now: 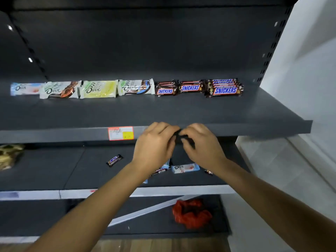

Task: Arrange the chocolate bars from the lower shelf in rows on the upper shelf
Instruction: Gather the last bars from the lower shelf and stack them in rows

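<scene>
Head view, left hand: my left hand (154,144) is raised in front of the upper shelf's lip, fingers curled in, pinching one end of a dark-wrapped bar (183,138).
Right hand: my right hand (201,144) meets it, fingers curled round the other end. I judge I hold it with both hands to turn it label-up before setting it down.
Dark-wrapped bar: blurred and mostly covered by my fingers, so I cannot read the brand. It is in the air between my hands, on neither shelf.
Bottom shelf: a red bundle (190,213) lies there, not part of my job.
Lower shelf (45,171): a small Snickers bar (114,160) lies askew on its own. A pale blue Dove bar (185,168) lies flat between my wrists. Half-hidden bars (160,170) show under my left wrist, and a small dark piece (208,172) just beside my right one. These are loose because they are not yet moved. A gold packet (9,155) sits at the far left.
Price label (121,133): stuck on the upper shelf's front edge, left of my hands.
Upper shelf (254,110): four Dove bars (99,89) lie end to end along the back, faces up. To their right are three Snickers stacks (224,88), grouped by brand so the row reads cleanly.
Next, as I judge it: the bare front strip leaves room for a second row, or this bar joins its own brand.
</scene>
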The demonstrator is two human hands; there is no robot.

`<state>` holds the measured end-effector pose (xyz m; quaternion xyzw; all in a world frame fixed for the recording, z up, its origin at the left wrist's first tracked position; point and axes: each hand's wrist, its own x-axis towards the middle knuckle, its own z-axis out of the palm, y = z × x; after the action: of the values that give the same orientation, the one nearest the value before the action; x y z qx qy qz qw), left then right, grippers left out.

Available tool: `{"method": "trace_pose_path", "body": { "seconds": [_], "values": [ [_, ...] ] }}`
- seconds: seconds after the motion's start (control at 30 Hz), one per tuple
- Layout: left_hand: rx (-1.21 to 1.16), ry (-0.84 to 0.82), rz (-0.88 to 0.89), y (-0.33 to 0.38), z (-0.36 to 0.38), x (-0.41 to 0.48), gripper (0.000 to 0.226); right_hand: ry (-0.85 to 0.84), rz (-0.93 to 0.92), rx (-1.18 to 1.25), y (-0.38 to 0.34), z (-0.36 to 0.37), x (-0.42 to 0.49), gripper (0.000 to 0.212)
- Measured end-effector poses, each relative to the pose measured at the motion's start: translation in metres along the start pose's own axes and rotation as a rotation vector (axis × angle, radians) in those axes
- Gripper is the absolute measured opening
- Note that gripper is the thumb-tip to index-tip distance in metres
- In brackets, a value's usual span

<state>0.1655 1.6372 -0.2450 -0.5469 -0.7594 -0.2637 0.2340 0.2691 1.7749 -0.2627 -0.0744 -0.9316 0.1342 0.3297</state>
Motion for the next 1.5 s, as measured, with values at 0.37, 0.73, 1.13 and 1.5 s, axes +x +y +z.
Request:
{"method": "trace_pose_path", "body": {
  "seconds": [0.37, 0.73, 1.13, 1.5],
  "values": [
    [-0.068, -0.348, -0.452, -0.082, 0.065, -0.143, 0.036, -0.322, 0.364, 0.183, -0.006, 0.136, -0.046, 0.014],
    [0.168, -0.688, -0.627, -0.184, 0.158, -0.175, 0.047, -0.412, 0.774, 0.007, 0.049, 0.293, 0.004, 0.031],
    [0.198, -0.992, -0.549, -0.234, 0.191, -0.169, 0.039, -0.591, 0.823, -0.148, 0.061, 0.327, 0.025, 0.031],
    [0.215, -0.919, -0.527, -0.234, 0.187, -0.181, 0.043, -0.371, 0.839, -0.154, 0.054, 0.328, -0.004, 0.05]
  ]
}}
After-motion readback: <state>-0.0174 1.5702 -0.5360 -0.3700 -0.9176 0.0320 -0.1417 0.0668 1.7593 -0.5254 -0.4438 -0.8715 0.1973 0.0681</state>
